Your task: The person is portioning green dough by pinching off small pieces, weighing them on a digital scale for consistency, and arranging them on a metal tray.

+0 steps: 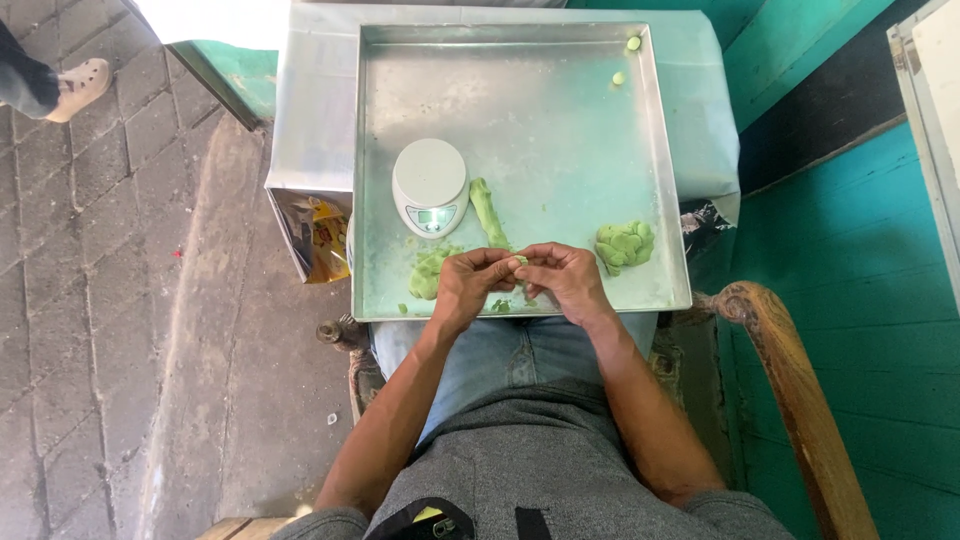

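My left hand [468,287] and my right hand [565,280] meet over the near edge of a large metal tray [560,120]. Together they pinch a small piece of green dough [519,261] between the fingertips. A long roll of green dough [489,213] lies just beyond my hands. A lump of green dough [428,272] sits left of my left hand. To the right lies a pile of flattened green dough pieces [625,245]. A small white kitchen scale [430,186] stands on the tray at the left.
Two small dough balls [626,58] lie in the tray's far right corner. The tray rests on a covered table [310,110]. A wooden chair arm [790,380] curves at my right. A bag [320,235] hangs left of the tray. Another person's foot [75,85] is top left.
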